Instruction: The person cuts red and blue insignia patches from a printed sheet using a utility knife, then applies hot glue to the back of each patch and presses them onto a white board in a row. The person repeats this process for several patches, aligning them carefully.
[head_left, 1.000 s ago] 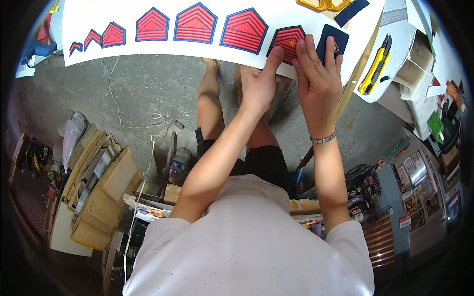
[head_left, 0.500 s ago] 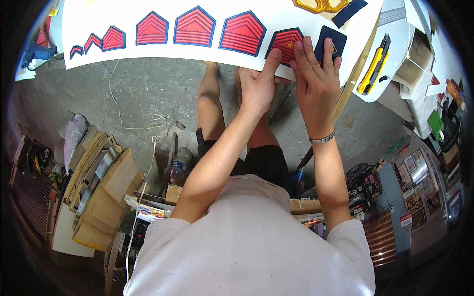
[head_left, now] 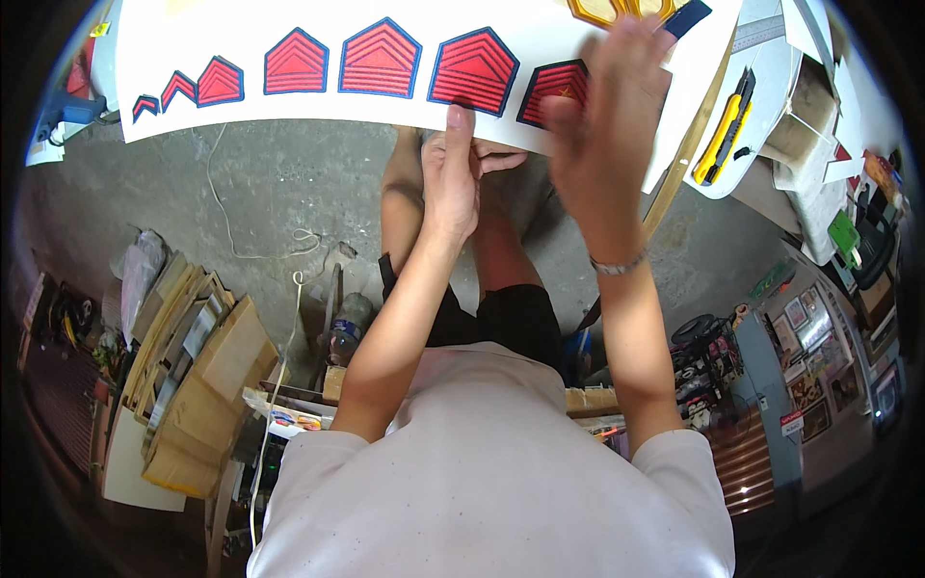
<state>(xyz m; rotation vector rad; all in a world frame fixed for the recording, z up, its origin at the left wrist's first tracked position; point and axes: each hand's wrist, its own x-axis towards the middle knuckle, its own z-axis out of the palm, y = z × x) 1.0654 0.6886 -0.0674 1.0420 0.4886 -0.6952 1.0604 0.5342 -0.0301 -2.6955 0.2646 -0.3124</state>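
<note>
A row of red chevron patches with dark blue borders lies on a white sheet at the top of the view, small at the left and larger toward the right. At the sheet's near edge, my left hand grips it, thumb on top by the bottom of a large red patch and fingers bent at the edge. My right hand is smeared by motion over the sheet's right part. It partly covers a darker-bordered patch with red stripes and hides the spot of the navy patch.
Gold-handled scissors and a dark blue strip lie at the top. A yellow and black box cutter rests on the side surface at right. Cardboard sheets lean at lower left; a white cord runs over the floor.
My left hand has slid left along the sheet's edge, off the star patch. My right hand has lifted and moved quickly, now blurred. The sheet has shifted slightly.
</note>
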